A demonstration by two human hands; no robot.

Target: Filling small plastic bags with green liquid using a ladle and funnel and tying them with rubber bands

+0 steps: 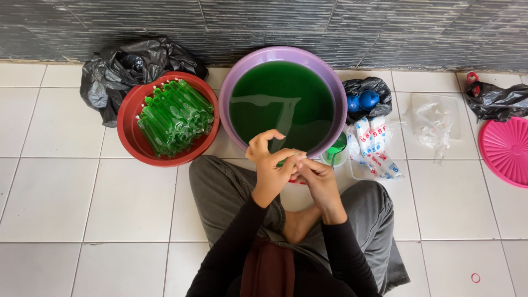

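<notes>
So, sitting cross-legged mid-frame, my left hand (269,165) and right hand (318,179) both pinching one small green-filled tube (287,163), fingers clenched, hovering below the purple basin (240,74), red bowl (127,129) sitting center-left

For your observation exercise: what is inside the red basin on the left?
The red basin holds a heap of slim green-filled plastic tubes, piled several deep. The basin's bottom and the lower tubes are covered by the pile.

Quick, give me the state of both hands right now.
Left hand: fingers pinched together on a small green item, too hidden to identify.
Right hand: closed, fingertips meeting the left; contents cannot be told.
</notes>
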